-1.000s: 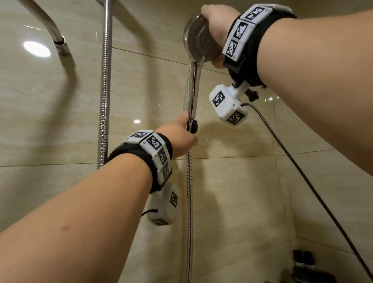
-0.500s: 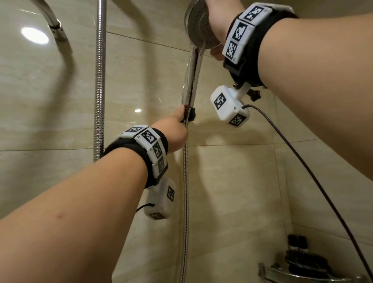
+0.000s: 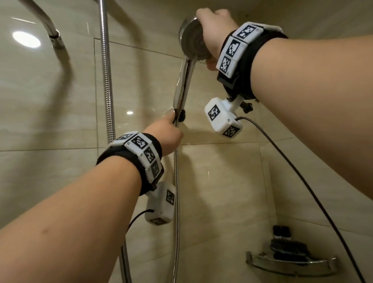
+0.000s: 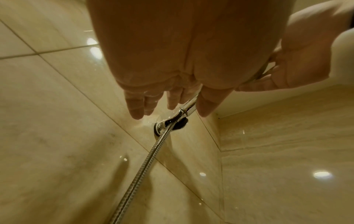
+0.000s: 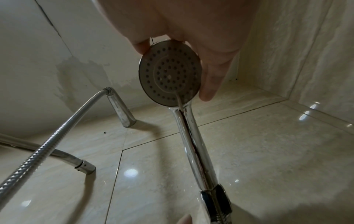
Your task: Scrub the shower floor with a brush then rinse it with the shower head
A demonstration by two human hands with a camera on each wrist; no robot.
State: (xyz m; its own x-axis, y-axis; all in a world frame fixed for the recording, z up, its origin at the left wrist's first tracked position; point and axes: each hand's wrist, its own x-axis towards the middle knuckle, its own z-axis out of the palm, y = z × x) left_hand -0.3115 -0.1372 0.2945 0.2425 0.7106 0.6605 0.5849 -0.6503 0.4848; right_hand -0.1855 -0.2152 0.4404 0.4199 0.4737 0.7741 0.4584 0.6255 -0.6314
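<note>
Upper centre of frame: shower head (image 3: 192, 39) seated in wall bracket (image 4: 177, 122), right hand (image 3: 214, 28) wrapped round its disc, left hand (image 3: 168, 134) loose-fingered by the handle base. Brush (image 3: 285, 245) shelved lower right. Probably both steps finished; floor unseen.

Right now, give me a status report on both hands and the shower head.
Right hand grips shower head rim. Left hand open, fingers at handle base beside wall holder. Handle seated in holder, no water flowing. Nothing blocking.
</note>
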